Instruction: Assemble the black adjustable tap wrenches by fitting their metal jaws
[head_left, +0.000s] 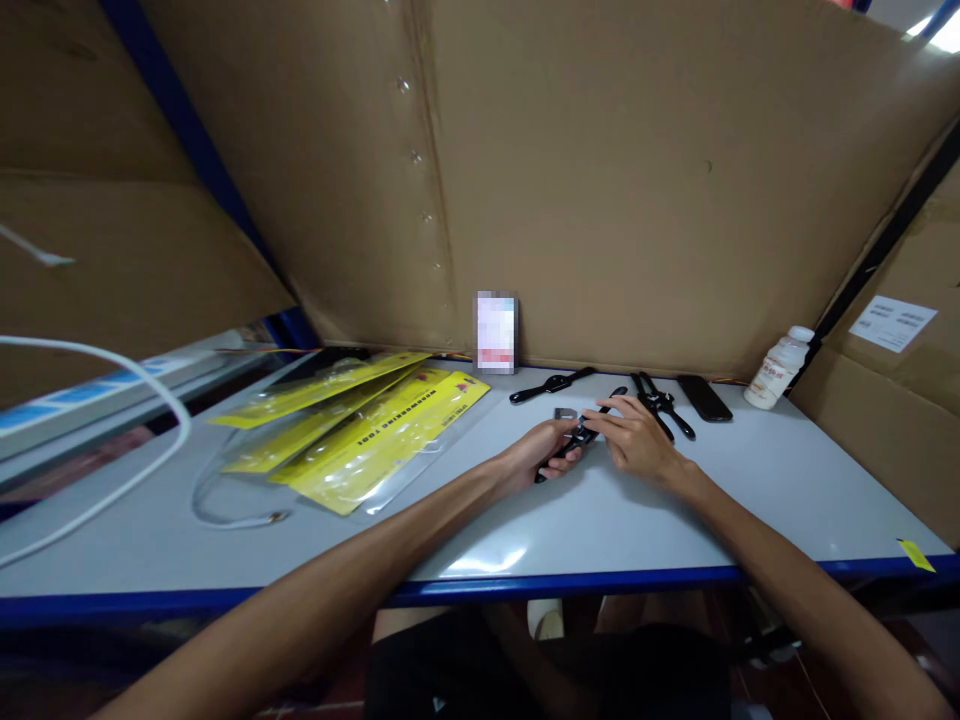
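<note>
Cardboard sheets (660, 180) wall in the far side and both flanks of the bench, forming a shallow booth around the work. The grey table (615, 520), edged in blue along its near rim, carries everything else. On its left half lie several yellow blister packs (375, 430), fanned and overlapping, their clear plastic fronts facing up (apparently opened packaging, set aside out of the hands' way). A white cable (112, 430) loops in from the far left and ends near the packs.

Along the far edge, from left to right: a small blurred card (496, 332) propped upright against the cardboard, a black wrench (551, 385) lying flat, a black pair of pliers (664, 405) with handles splayed, a dark flat phone (703, 397), and a white bottle (780, 368) standing at the far right corner.

At the table's centre both hands meet over a black hand tool (577, 437), held just above the surface, tilted from near left to far right. The left hand (541, 455) wraps its fingers around the tool's near end, steadying it. The right hand (637, 438) pinches the middle of the tool with thumb and forefingers. A small grey part (564, 413) lies on the table just beyond the left fingers.
</note>
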